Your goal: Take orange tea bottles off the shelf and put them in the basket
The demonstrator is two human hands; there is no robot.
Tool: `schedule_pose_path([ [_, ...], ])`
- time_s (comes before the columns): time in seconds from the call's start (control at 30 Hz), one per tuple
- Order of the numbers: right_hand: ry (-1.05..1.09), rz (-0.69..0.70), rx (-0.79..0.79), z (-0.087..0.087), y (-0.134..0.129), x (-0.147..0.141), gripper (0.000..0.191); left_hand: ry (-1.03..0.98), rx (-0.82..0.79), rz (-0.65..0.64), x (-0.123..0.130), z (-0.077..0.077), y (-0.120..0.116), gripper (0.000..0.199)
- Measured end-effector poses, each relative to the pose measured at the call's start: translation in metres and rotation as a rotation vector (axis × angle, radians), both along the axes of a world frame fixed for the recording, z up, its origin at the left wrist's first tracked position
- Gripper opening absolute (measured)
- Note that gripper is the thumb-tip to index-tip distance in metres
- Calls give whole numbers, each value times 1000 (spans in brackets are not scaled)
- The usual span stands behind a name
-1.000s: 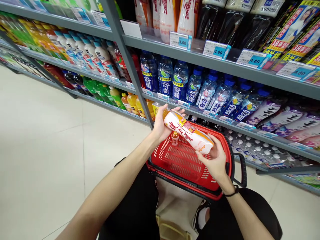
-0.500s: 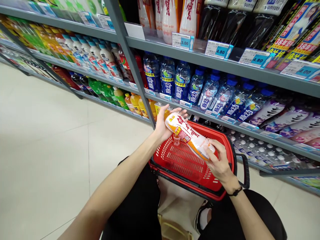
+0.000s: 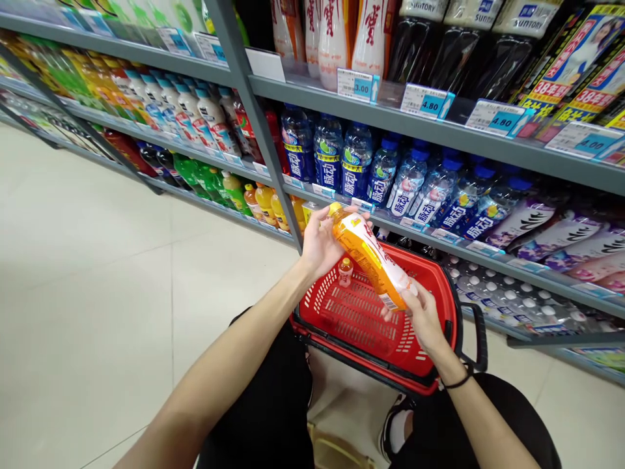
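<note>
A drink bottle [image 3: 374, 257] with an orange and white label and a yellow cap lies slanted across both my hands, above the red shopping basket [image 3: 361, 358]. My left hand [image 3: 322, 244] supports the capped end, its thumb raised and its fingers behind the bottle. Around the bottom end, my right hand [image 3: 422, 312] has its thumb and fingers closed. Orange liquid and small print show on the side turned up. Inside the basket, a small bottle [image 3: 346, 272] with an orange cap stands near the left wall.
Shelves of drinks rise in front, with blue-capped bottles [image 3: 383, 170] behind the basket and price tags [image 3: 358, 85] along the edges. The basket's black handle [image 3: 476, 335] sticks out at right. Pale floor tiles [image 3: 97, 273] stretch to the left; my knees flank the basket.
The bottle has turned about its length: the white front faced up before, now the orange side does, and its yellow cap shows. My right hand's fingers have shifted round the bottom end.
</note>
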State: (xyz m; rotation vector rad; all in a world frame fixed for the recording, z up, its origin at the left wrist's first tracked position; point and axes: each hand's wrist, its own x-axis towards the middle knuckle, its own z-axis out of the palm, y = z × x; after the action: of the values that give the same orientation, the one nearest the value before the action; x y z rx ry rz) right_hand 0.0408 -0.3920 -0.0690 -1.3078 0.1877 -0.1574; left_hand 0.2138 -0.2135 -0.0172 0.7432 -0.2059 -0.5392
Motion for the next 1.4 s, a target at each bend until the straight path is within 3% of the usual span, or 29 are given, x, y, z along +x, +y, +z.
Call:
schedule_pose_path([
  [0.2, 274, 181, 403, -6, 20, -2, 78, 4, 1, -30, -3, 0, 1, 62],
  [0.4, 458, 360, 561, -22, 19, -5, 90, -3, -6, -73, -5, -1, 0, 64],
  [0.5, 416, 436, 587, -21, 18, -6, 88, -15, -21, -89, -5, 0, 0, 62],
  [0.73, 257, 338, 607, -11, 19, -6, 64, 11, -21, -91, -3, -1, -2, 62],
  [1.0, 255, 416, 491, -15, 15, -9, 76, 38, -27, -104, -2, -1, -5, 56],
  [1.23, 76, 484, 575, -10, 16, -13, 100, 103, -87, -172, -3, -7, -9, 45],
  [1.4, 122, 428, 534, -1, 15, -11, 106, 102, -80, -187, -2, -9, -12, 45],
])
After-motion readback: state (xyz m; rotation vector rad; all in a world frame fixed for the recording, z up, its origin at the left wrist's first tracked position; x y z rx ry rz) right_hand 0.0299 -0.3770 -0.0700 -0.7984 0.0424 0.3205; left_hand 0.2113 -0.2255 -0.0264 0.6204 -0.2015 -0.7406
